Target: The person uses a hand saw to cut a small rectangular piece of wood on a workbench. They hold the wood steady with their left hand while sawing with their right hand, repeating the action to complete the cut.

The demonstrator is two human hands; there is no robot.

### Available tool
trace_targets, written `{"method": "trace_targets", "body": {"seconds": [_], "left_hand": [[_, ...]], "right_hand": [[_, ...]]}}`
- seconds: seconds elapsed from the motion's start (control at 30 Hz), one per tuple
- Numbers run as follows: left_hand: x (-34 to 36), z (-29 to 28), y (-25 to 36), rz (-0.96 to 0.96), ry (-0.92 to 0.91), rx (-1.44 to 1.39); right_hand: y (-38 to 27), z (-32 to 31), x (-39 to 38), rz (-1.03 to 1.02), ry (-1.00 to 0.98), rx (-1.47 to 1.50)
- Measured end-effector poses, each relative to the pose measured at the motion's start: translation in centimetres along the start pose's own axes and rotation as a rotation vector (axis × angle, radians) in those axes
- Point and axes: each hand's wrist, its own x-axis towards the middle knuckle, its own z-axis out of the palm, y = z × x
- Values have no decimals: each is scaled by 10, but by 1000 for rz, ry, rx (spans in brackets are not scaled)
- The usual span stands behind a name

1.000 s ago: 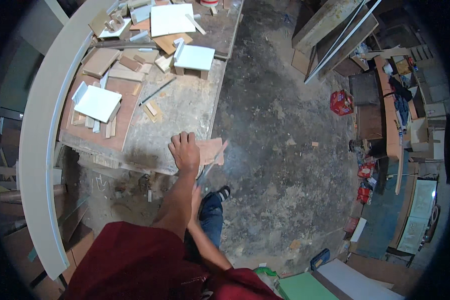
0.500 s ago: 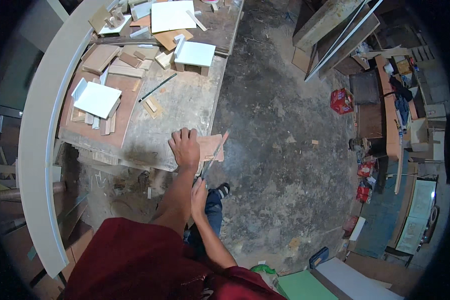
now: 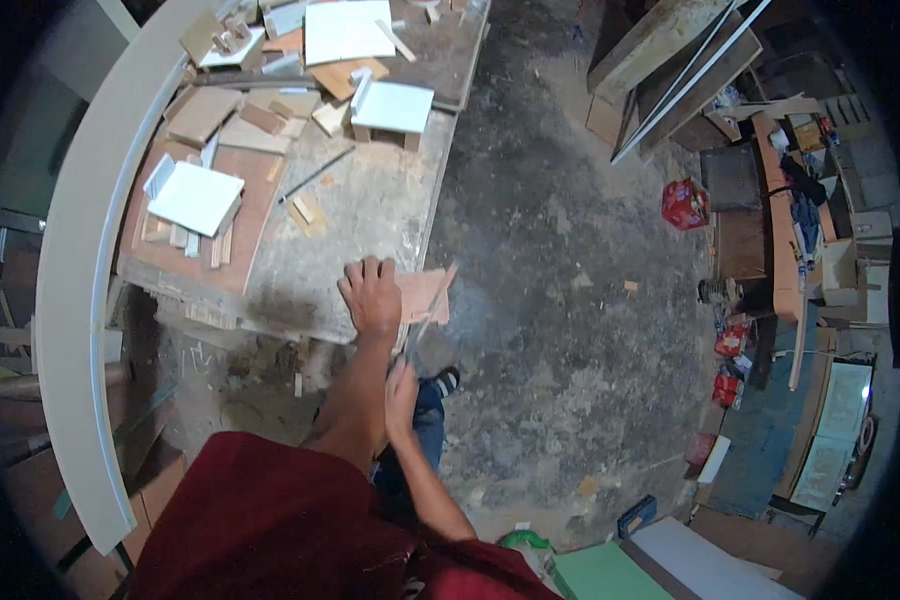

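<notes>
My left hand point(image 3: 373, 300) presses down near the corner of the workbench point(image 3: 355, 205), its fingers spread over a thin reddish-brown wooden board point(image 3: 421, 290). The board sticks out past the bench's right edge. Just below it, my right hand point(image 3: 401, 392) is closed round the near end of a long, narrow tool point(image 3: 435, 305). The tool slants up and to the right across the board's overhanging part. Motion blur hides whether it is a file or a saw blade.
Small white-topped wooden pieces point(image 3: 198, 197), a dark thin rod point(image 3: 316, 174) and wood offcuts lie on the bench. A long curved pale panel point(image 3: 75, 250) borders the left. Leaning boards point(image 3: 670, 60), a red box point(image 3: 685, 204) and stacked clutter stand across the concrete floor point(image 3: 560, 300).
My right hand has drawn slightly back toward me with the narrow tool. My left hand and the wooden board stay almost where they were.
</notes>
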Motion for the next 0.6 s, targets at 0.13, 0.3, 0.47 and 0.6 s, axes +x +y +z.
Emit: {"method": "trace_targets", "body": {"seconds": [0.13, 0.3, 0.47, 0.6], "left_hand": [[-2, -2, 3, -27, -51, 3], [-2, -3, 2, -24, -78, -1], [1, -4, 1, -35, -79, 12], [-6, -6, 4, -1, -62, 36]], "right_hand": [[12, 15, -21, 121, -30, -21], [-8, 3, 10, 117, -40, 36], [6, 14, -31, -11, -6, 90], [20, 22, 18, -15, 34, 117]]}}
